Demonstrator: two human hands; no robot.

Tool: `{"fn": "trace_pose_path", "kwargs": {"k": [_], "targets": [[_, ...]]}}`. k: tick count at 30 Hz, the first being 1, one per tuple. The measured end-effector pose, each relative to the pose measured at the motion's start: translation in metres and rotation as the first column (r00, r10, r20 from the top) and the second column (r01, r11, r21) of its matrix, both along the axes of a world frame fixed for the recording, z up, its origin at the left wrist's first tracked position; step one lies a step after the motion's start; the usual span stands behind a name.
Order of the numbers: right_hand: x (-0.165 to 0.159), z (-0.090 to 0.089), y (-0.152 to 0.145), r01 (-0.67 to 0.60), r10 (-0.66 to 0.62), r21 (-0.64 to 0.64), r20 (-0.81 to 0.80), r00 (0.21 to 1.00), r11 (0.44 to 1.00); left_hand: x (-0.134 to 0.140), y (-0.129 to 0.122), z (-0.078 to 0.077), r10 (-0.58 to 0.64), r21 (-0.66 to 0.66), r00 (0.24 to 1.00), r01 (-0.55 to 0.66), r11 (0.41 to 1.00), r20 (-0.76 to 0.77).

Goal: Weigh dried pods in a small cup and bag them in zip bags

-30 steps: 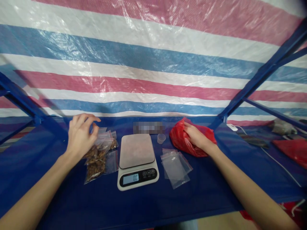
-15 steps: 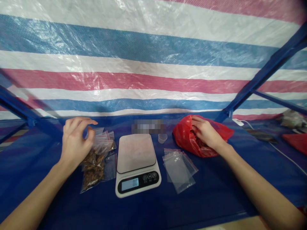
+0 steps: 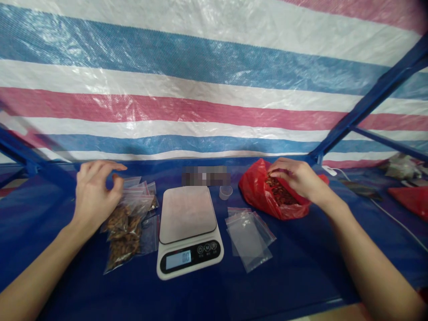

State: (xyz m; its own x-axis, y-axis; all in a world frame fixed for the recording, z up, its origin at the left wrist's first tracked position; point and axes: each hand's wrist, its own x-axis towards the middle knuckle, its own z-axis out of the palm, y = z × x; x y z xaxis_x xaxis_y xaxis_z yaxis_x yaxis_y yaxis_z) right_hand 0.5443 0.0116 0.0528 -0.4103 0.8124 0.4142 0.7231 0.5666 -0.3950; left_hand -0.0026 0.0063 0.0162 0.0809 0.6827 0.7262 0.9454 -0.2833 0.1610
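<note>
My left hand [image 3: 98, 189] hovers over clear zip bags, thumb and fingers curved apart with nothing between them. Beneath it lies a zip bag of brown dried pieces [image 3: 125, 236], with more small zip bags [image 3: 145, 191] behind. At the right, a red plastic bag [image 3: 252, 187] gapes open, showing reddish-brown dried bits [image 3: 284, 194]. My right hand [image 3: 294, 176] reaches across its mouth, fingertips pinched at the far left rim; whether bits are also between them is hidden. A white kitchen scale [image 3: 189, 214] reading 0.0 stands between my hands.
Flat zip bags [image 3: 250, 240] lie right of the scale. A small clear cup [image 3: 226, 192] stands behind them, beside a blurred-out object [image 3: 205, 176]. Blue frame bars [image 3: 368, 100] and a striped sheet [image 3: 187, 107] rise behind. A white cable [image 3: 397, 218] runs along the right.
My right hand has drawn up out of the red bag to its rim, and more of the bits show. My left hand keeps its curved pose. The view has shifted slightly.
</note>
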Motion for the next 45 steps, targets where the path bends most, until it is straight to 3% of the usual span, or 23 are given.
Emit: {"fn": "trace_pose_path", "kwargs": {"k": [4,7,10,16,21,32,34,39,45], "targets": [[-0.001,0.022,-0.013,0.080,-0.070,0.073,-0.139,0.988,0.994,-0.001,0.002,-0.002,-0.020,0.000,1.000,0.020,1.000,-0.021],[-0.023,0.028,-0.023,0.112,-0.068,0.136,-0.293,0.954,0.984,-0.002,0.002,-0.003,-0.031,0.004,0.998,0.032,0.999,-0.048],[-0.063,0.019,-0.029,0.045,-0.003,0.117,-0.338,0.941,0.992,-0.002,0.002,-0.004,-0.029,0.009,0.998,0.029,1.000,-0.064],[-0.121,-0.016,-0.026,-0.208,0.218,0.073,-0.186,0.958,0.975,-0.002,0.001,-0.003,-0.056,0.018,0.996,0.057,0.998,-0.071],[-0.127,-0.027,-0.022,-0.244,0.245,0.024,-0.129,0.961,0.969,-0.001,0.000,-0.001,-0.069,0.050,0.995,0.073,0.996,-0.068],[-0.129,-0.027,-0.022,-0.187,0.191,0.041,-0.271,0.944,0.981,-0.004,0.002,-0.004,-0.098,0.068,0.993,0.102,0.992,-0.065],[-0.133,-0.027,-0.024,-0.154,0.171,0.093,-0.218,0.961,0.984,-0.003,0.002,-0.004,-0.102,0.074,0.992,0.107,0.992,-0.068],[-0.149,-0.034,-0.031,-0.128,0.100,0.155,0.176,0.979,0.980,0.001,0.001,-0.002,-0.104,0.084,0.991,0.112,0.990,-0.088],[-0.156,-0.046,-0.033,-0.125,0.059,0.190,0.318,0.946,0.974,0.001,0.001,-0.002,-0.108,0.077,0.991,0.114,0.991,-0.081]]}}
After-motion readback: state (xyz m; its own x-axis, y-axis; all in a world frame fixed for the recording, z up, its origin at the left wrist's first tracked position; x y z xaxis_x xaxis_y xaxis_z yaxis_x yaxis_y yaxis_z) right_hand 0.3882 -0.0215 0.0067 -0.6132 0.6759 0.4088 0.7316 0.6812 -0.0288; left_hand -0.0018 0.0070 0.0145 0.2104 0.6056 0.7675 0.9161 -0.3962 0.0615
